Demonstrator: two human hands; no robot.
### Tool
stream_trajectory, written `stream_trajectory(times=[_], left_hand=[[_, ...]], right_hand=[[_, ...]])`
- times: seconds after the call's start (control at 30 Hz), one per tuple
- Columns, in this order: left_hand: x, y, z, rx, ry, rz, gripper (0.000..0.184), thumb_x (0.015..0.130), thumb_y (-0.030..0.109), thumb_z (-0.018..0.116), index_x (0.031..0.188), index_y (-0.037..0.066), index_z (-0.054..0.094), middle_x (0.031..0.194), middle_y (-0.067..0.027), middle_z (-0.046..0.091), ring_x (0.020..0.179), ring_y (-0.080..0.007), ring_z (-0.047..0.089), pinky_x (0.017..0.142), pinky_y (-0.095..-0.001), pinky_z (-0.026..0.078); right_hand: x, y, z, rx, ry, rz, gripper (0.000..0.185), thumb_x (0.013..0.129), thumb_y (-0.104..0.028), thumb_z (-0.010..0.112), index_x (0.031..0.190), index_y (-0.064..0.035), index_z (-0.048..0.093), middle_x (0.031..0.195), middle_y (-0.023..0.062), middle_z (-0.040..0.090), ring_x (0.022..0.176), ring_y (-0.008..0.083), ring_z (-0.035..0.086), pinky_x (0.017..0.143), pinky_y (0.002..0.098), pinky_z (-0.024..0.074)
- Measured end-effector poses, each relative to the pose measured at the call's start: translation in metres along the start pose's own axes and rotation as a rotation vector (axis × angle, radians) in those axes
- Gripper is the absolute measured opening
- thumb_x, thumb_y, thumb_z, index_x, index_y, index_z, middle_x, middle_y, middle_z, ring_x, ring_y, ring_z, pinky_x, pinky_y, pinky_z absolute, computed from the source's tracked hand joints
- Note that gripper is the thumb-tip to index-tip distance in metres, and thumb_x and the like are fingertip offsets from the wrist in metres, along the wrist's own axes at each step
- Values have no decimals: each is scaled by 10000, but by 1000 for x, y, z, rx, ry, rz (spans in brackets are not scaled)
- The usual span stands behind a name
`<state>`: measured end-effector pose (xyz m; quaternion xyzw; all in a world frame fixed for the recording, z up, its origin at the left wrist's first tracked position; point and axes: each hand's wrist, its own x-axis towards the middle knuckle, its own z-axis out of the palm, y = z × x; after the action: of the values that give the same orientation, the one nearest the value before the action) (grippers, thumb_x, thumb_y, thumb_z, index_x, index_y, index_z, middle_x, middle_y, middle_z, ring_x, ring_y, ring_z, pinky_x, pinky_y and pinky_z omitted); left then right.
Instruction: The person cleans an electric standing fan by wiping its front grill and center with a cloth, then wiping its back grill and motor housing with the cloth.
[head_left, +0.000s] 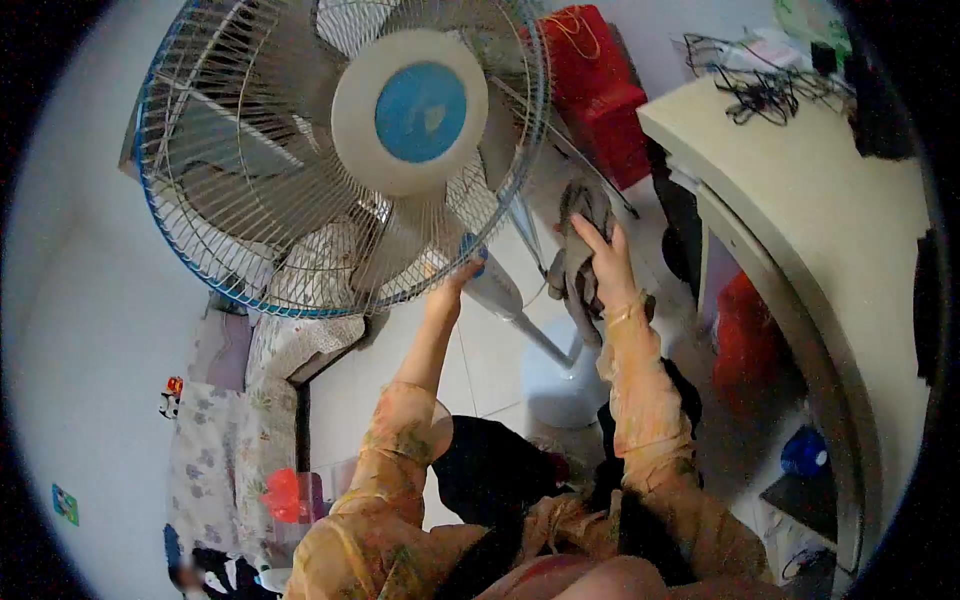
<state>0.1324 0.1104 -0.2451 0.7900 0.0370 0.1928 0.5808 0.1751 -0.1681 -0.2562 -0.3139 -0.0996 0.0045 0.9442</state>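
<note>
A large standing fan (420, 112) with a blue centre and blue-rimmed wire cage fills the upper left. Its pale pole (510, 315) slants down to a round white base (560, 380) on the floor. My left hand (457, 278) is closed at the blue part of the pole, just by the lower edge of the cage; some of its fingers are hidden. To the right of the pole, my right hand (607, 262) grips a crumpled grey-brown cloth (578, 275), which hangs down below the fingers.
A pale curved desk (800, 190) with tangled black cables (765, 98) stands at right. Red boxes or bags (600, 110) are behind the fan. A sofa with a patterned cover (215, 450) runs along the left, near a small red stool-like object (290, 495).
</note>
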Motion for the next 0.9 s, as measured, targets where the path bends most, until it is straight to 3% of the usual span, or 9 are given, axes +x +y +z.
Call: stream_trajectory(times=[0.1,0.17,0.23,0.3,0.37,0.47,0.7,0.8,0.9], left_hand=[[8,3,-16,-119,-87,-151,313,763,48,707,1058,-26,628,1040,-111,643,1004,-241,594,919,-325,445],[3,17,-20,123,-167,-38,448,754,69,715,1172,4,566,1118,-105,610,1067,-230,552,967,-333,407],[7,25,-18,-39,-116,-71,503,697,82,773,1150,13,564,1019,-85,632,980,-184,571,924,-324,429],[9,38,-22,159,-184,-23,538,700,89,772,1181,16,544,1038,-82,637,989,-185,569,927,-327,429],[-1,38,-37,522,-228,190,580,720,154,753,1237,49,511,1151,-101,578,1083,-241,508,975,-378,382],[-3,58,-48,707,-217,347,586,727,141,750,1249,45,501,1176,-97,570,1095,-232,506,971,-377,393],[-25,102,-39,627,-268,298,600,745,108,745,1276,37,475,1234,-87,553,1121,-212,502,961,-376,419],[-29,85,-39,362,-300,102,614,754,102,745,1293,35,458,1257,-89,543,1133,-216,500,958,-380,427],[-45,43,-43,60,-68,-73,565,784,146,733,1266,31,463,1221,-95,550,1115,-232,513,943,-388,434]], right_hand=[[-12,-28,10,141,-24,98,393,819,-164,699,1156,-17,562,1067,57,613,972,164,574,816,307,468],[-12,-35,12,135,38,66,423,824,-156,689,1191,-20,528,1058,72,612,924,183,606,766,312,497],[-10,-46,10,148,53,96,442,824,-151,686,1208,-22,508,1054,83,611,907,183,613,755,313,503],[-15,-57,15,153,-9,81,368,858,-121,627,1198,-56,502,1034,100,593,887,210,635,712,339,525],[-27,-59,22,162,-14,67,361,864,-134,622,1196,-56,503,1013,97,600,877,209,635,701,341,520],[-7,-14,-13,123,31,38,378,867,-151,624,1210,-53,500,1034,105,612,872,224,637,697,346,516],[-10,-9,-18,90,-14,35,395,883,-177,602,1230,-41,472,1082,108,597,923,251,622,712,367,522],[-32,-16,-17,67,103,148,407,875,-198,617,1231,-51,484,1093,95,587,933,246,610,755,354,512],[-40,-9,-32,-15,140,181,447,866,-221,629,1251,-56,470,1105,93,580,942,232,598,790,355,499]])
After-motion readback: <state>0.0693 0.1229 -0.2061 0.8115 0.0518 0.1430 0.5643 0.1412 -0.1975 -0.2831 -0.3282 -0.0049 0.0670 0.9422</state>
